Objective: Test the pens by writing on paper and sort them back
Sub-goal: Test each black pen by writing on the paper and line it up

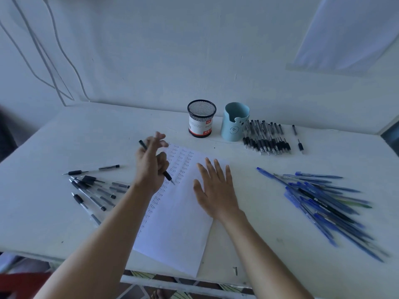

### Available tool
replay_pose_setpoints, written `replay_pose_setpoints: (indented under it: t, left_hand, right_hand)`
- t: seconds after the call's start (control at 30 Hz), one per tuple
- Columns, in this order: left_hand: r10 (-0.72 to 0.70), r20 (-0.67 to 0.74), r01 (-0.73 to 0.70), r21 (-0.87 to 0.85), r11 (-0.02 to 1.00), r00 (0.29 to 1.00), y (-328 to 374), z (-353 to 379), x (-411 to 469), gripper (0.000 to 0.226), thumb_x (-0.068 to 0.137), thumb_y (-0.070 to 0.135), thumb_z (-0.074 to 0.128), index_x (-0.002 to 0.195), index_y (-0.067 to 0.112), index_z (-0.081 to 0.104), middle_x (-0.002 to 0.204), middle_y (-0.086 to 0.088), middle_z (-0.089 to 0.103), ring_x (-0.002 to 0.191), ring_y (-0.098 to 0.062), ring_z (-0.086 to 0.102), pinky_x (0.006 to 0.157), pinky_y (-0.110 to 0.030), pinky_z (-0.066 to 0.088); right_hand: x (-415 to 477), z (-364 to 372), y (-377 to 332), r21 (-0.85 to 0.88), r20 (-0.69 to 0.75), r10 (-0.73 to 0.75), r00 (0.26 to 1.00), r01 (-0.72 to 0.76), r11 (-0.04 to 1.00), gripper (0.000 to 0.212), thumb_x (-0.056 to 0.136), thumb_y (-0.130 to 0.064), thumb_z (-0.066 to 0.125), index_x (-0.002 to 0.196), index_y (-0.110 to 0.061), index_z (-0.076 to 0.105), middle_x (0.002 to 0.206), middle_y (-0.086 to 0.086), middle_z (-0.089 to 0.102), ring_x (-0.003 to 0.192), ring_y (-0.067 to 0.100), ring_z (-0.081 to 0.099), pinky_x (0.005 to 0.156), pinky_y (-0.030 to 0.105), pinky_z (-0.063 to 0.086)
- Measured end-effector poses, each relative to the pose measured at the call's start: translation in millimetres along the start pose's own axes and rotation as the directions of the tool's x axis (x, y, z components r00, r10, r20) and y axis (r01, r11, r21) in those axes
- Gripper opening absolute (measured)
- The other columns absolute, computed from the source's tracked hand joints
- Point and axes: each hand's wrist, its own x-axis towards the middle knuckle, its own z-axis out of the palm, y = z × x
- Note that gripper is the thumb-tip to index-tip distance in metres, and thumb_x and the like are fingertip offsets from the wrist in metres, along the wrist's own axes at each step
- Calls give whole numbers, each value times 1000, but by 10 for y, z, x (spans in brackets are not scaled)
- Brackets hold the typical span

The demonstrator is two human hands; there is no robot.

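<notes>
A white sheet of paper (179, 223) lies mid-table, its left part filled with columns of the word "test". My left hand (151, 165) holds a black pen (167, 175) above the sheet's left edge, tip down near the writing, with some fingers spread. My right hand (216, 188) lies flat on the sheet with straight, spread fingers. Several black pens (92, 190) lie loose to the left. A row of black pens (266, 137) lies by the cups. Blue pens (323, 201) are heaped on the right.
A black mesh pen cup (201, 118) and a light blue cup with a bear face (235, 121) stand at the back of the white table (64, 223). Two pen pieces (298, 137) lie right of the black row. Cables hang on the wall at left.
</notes>
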Motion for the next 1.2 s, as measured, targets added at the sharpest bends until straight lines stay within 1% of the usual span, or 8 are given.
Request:
replay_pose_setpoints:
  t: [0.1,0.23,0.37,0.47,0.6,0.77,0.9,1.2]
  left_hand:
    - [3,-56,0,48,999,998,-122,-21,52,23,98,-3,45,91,10,63,83,-2,67,39,-9,40,38,-20,24]
    - [-84,15,86,-117,989,996,-197,-97,114,34,105,27,38,108,11,67,108,-2,67,81,-17,66,66,-22,49]
    - [-85,43,84,17,996,995,-259,-119,176,57,107,42,31,102,0,69,79,-13,68,61,-19,60,62,-26,48]
    - [-11,87,-11,246,969,996,-266,-131,144,27,101,20,57,89,-1,69,77,-11,73,74,-22,71,72,-28,56]
    - [14,158,-107,603,791,987,-238,-156,77,21,80,9,82,81,0,63,62,0,67,56,-11,60,56,-17,47]
    - [27,130,-103,627,772,991,-220,-166,30,21,81,-4,74,70,1,56,61,-17,62,51,-24,64,56,-33,57]
    - [88,76,-115,745,657,993,-251,-204,53,30,61,-1,56,55,13,30,41,0,37,43,-19,38,46,-27,29]
    - [95,163,-189,841,507,982,-290,-235,82,23,57,4,49,59,9,27,54,-4,28,55,-17,25,51,-27,19]
  right_hand:
    - [18,16,-11,-47,52,42,998,-39,998,83,85,-57,-7,159,-23,6,167,0,-7,152,20,-16,120,48,-16]
    - [42,-4,-15,-67,94,59,994,-53,996,69,98,-53,15,159,-20,9,167,3,-2,153,23,-9,121,53,-9]
    - [48,-5,-37,-64,59,59,997,-55,996,88,79,-58,-3,157,-20,14,167,4,5,154,23,-3,121,53,-7]
    - [52,5,-31,-53,42,59,997,-57,997,89,78,-58,-2,157,-21,17,167,4,7,154,23,-1,121,52,-7]
    - [52,20,-36,-46,27,62,998,-61,997,88,79,-58,0,156,-21,19,167,4,9,153,23,1,121,52,-7]
    - [49,15,-38,-33,16,64,998,-64,997,88,78,-58,1,156,-21,21,167,4,10,153,23,2,121,52,-6]
    - [54,34,-29,-42,14,61,998,-61,997,88,79,-58,1,156,-21,21,167,3,9,153,23,2,121,52,-7]
    - [43,30,-40,-30,2,64,998,-64,997,89,78,-58,0,156,-21,22,167,4,10,153,23,3,121,51,-6]
